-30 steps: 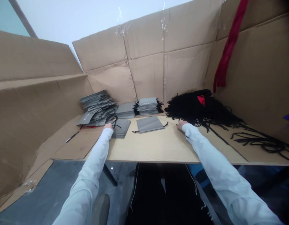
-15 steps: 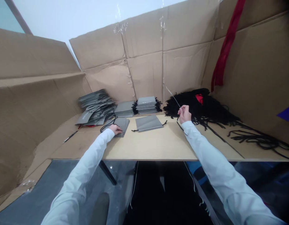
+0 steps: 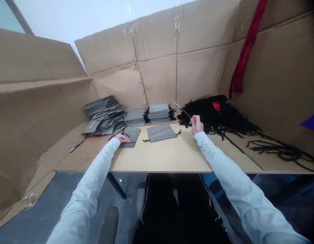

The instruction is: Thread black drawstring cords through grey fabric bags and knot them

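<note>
My left hand lies at the left part of a low stack of grey flat pouches, its thumb and fingers closed on the top pouch. A black cord loops just behind that hand. Raised over the right side of the table, my right hand pinches a thin threading needle, which points up and to the left. Between the hands a grey drawstring pouch lies flat, knotted black cord ends showing at both sides.
At the back stand a tall untidy pile of grey pouches, a lower grey stack and a neat stack of corded pouches. Black cords heap up at the right, some trailing forward. Cardboard walls enclose the table.
My right hand has moved a little left and down, and the needle tip has dropped leftward with it. My left hand has shifted slightly left on the low stack.
</note>
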Demonstrator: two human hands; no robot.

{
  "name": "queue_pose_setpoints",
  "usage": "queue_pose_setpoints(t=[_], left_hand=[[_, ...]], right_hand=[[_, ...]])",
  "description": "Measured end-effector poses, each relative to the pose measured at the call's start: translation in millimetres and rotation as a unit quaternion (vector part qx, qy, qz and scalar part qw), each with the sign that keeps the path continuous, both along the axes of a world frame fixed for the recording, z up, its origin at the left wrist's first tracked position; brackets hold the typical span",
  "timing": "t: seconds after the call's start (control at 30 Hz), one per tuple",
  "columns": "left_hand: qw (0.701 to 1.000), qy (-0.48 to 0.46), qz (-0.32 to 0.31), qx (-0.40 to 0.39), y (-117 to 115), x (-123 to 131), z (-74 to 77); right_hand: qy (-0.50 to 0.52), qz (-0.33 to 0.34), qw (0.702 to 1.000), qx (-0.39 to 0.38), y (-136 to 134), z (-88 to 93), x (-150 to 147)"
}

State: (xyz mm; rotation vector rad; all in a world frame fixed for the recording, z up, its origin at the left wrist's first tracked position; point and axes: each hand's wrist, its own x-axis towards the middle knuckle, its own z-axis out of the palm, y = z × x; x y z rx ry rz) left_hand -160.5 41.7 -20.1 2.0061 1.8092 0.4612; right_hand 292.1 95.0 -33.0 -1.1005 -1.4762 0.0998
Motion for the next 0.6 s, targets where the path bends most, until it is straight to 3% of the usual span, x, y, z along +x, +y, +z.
queue_pose_setpoints(t=[0.2, 0.3, 0.47, 0.6], left_hand=[[0.999, -0.025, 0.013, 0.036, -2, -6, -8.1], [0.997, 0.013, 0.023, 0.074, -6, -1, -7.2], [0.991, 0.092, -0.046, 0.086, -10, 14, -3.7], [0.979, 0.175, -0.019, 0.108, -7, 19, 1.0]], right_hand=[[-0.021, 0.021, 0.999, -0.017, -2, -1.3, -2], [-0.017, 0.022, 0.999, -0.021, -2, -2.6, -3], [-0.021, 0.024, 0.999, -0.031, -2, -6.2, -5], [-0.031, 0.025, 0.998, -0.048, -5, -8.2, -8]])
